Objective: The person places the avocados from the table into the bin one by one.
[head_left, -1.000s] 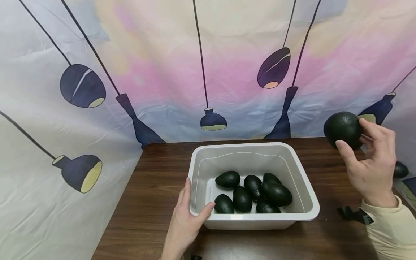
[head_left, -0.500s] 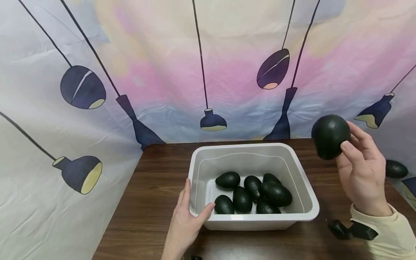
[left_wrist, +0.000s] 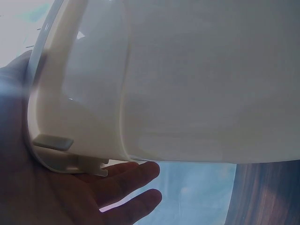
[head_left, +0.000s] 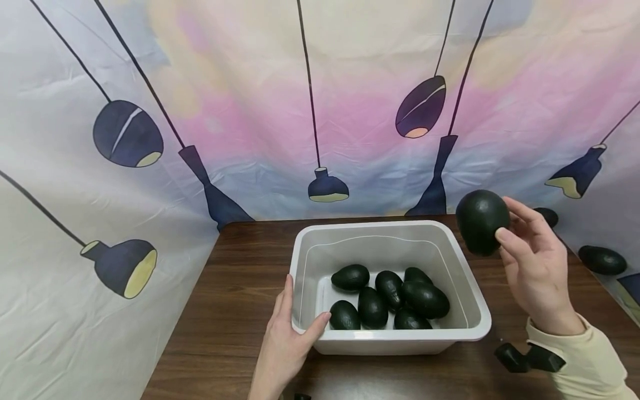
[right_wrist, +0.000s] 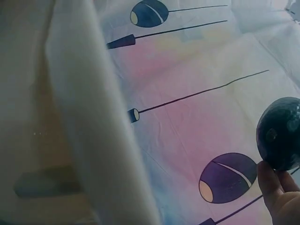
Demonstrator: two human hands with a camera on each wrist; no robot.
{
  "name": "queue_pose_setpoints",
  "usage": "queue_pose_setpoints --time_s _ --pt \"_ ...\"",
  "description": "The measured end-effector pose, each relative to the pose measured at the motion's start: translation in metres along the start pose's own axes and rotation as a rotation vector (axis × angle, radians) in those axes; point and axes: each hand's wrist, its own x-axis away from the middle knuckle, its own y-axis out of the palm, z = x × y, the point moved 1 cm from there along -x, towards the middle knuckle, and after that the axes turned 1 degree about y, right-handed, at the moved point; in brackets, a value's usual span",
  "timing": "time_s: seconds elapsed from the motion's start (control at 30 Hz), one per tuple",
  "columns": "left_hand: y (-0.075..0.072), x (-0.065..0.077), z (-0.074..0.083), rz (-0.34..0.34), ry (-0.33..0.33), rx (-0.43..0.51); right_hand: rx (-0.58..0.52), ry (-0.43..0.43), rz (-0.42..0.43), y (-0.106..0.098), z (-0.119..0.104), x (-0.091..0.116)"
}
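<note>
My right hand [head_left: 537, 272] holds a dark green avocado [head_left: 482, 222] between thumb and fingers, raised beyond the right rim of a white plastic tub [head_left: 390, 349]. In the right wrist view the same avocado [right_wrist: 281, 133] shows at the right edge above the fingertips. Several avocados [head_left: 372, 306] lie in the tub, one resting partly on others at the right. My left hand [head_left: 285, 339] grips the tub's front left corner, its thumb at the front rim and fingers along the left side. From the left wrist, its fingers [left_wrist: 126, 180] appear beneath the tub's rim.
The tub stands on a dark wooden table [head_left: 215, 322]. Beyond the table's right edge lie another avocado [head_left: 602, 260] and a partly hidden dark one [head_left: 547, 215]. A cloth printed with hanging lamps [head_left: 250, 111] covers the wall behind. A black device [head_left: 530, 358] sits at my right wrist.
My right hand has moved left and slightly down with the avocado, nearer the tub. Avocados beyond the right edge have come into fuller view. The left hand and tub have stayed put.
</note>
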Motion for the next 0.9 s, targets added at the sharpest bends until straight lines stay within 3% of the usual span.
queue_pose_setpoints --time_s 0.1,0.33,0.47,0.67,0.77,0.9 --pt "0.000 0.000 0.000 0.000 0.002 0.000 0.041 0.001 -0.023 0.003 0.002 0.000" --pt "0.001 0.000 0.000 -0.005 -0.006 0.001 0.361 0.016 -0.140 0.007 -0.001 0.000" --pt "0.000 0.000 0.001 -0.018 -0.021 0.003 0.444 -0.001 -0.087 0.004 -0.003 0.000" --pt "0.000 0.000 0.001 -0.037 -0.035 0.002 0.415 -0.068 0.048 -0.018 -0.007 -0.003" --pt "0.001 0.000 0.001 -0.036 -0.035 0.000 0.682 -0.021 0.214 -0.043 -0.009 -0.008" --pt "0.001 -0.001 0.001 -0.024 -0.021 -0.003 1.189 0.201 0.460 -0.092 -0.005 -0.013"
